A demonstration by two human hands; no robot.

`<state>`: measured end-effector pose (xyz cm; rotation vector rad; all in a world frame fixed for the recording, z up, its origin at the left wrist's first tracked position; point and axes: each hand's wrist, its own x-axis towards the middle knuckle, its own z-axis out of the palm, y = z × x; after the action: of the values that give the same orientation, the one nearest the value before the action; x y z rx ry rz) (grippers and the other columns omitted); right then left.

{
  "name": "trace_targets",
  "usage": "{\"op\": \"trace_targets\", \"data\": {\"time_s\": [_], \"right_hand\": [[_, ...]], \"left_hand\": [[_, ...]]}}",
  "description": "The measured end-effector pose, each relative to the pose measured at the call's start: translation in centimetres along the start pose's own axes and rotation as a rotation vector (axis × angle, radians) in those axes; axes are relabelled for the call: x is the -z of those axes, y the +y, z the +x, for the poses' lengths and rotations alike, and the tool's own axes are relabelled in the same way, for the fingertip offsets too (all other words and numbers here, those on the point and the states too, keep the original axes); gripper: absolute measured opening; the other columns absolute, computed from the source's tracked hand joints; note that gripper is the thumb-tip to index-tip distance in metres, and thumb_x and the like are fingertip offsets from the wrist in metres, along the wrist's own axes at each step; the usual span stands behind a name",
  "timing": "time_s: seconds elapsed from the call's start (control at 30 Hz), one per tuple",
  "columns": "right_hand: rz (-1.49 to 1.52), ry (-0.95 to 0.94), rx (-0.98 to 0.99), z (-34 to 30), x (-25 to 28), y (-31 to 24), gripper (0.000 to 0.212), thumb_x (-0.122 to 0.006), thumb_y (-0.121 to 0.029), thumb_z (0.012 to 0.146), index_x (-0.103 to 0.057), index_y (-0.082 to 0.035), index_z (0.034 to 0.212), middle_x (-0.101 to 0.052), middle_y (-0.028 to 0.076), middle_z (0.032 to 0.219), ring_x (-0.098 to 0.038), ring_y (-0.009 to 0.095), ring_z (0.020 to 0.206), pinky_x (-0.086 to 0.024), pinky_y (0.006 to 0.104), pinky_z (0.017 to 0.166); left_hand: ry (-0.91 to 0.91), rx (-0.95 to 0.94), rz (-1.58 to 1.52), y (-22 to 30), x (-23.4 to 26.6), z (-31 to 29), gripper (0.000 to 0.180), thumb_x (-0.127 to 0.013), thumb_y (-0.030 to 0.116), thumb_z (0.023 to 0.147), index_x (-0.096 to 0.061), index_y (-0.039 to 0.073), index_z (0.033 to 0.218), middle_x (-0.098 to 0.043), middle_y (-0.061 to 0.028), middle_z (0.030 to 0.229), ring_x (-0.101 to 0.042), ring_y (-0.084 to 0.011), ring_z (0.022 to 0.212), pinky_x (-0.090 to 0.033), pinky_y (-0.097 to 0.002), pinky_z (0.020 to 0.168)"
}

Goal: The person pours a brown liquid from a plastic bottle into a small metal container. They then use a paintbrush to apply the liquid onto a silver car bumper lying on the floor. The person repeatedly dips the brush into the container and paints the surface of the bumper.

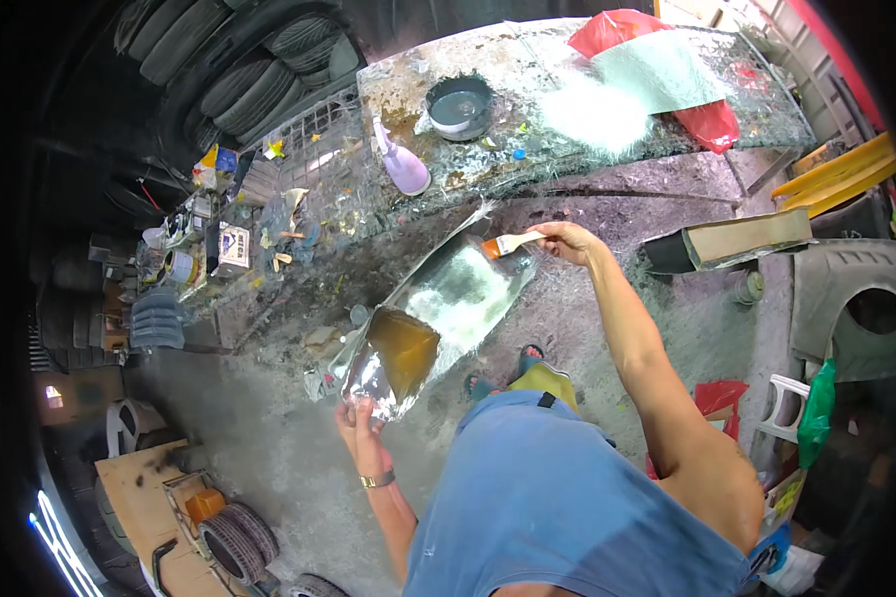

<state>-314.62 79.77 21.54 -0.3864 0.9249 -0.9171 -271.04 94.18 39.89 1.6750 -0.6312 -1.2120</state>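
Note:
In front of my body a long, glossy trough-like panel [458, 291] is held at a slant. Loose whitish fibres stick out at its far tip and along its edges, and an amber-brown patch shows near its lower end. The fingers of my left hand [363, 430] are closed around that lower end. At the panel's upper right end my right hand [567, 242] grips a paintbrush [506, 245] by its pale wooden handle. The orange-brown bristles point left at the panel's surface; whether they touch it I cannot tell.
The stained worktable [398, 80] beyond carries a dark basin [459, 107], a purple spray bottle [404, 169], and a pale fibre sheet [657, 75] over red plastic. Cans and tools clutter the left. Car body parts [851, 298] stand right; tyres [237, 542] lie lower left.

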Motion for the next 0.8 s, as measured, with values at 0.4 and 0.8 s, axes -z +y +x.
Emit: {"op": "trace_targets", "data": {"time_s": [0.4,0.8], "right_hand": [[-0.711,-0.095,0.491,-13.2,-21.3,-3.1,0.021,-0.053,-0.013,0.086,-0.063,-0.002,0.101,-0.061,0.002,0.075,-0.053,0.009,0.066,-0.041,0.0217,0.060],[-1.000,-0.319,0.526,-7.2,-23.0,-2.2,0.018,-0.060,-0.010,0.082,-0.065,-0.005,0.098,-0.063,0.009,0.081,-0.057,0.017,0.071,-0.045,0.0278,0.064]], "left_hand": [[-0.089,-0.032,-0.089,-2.2,-0.3,1.9,0.066,-0.073,0.025,0.071,-0.033,-0.001,0.118,-0.051,-0.0115,0.107,-0.053,-0.0150,0.089,-0.045,-0.0269,0.066],[0.175,-0.080,-0.317,-3.8,-1.7,-0.9,0.063,-0.073,0.014,0.071,-0.031,-0.004,0.114,-0.052,-0.0142,0.103,-0.055,-0.0162,0.088,-0.047,-0.0266,0.072]]}}
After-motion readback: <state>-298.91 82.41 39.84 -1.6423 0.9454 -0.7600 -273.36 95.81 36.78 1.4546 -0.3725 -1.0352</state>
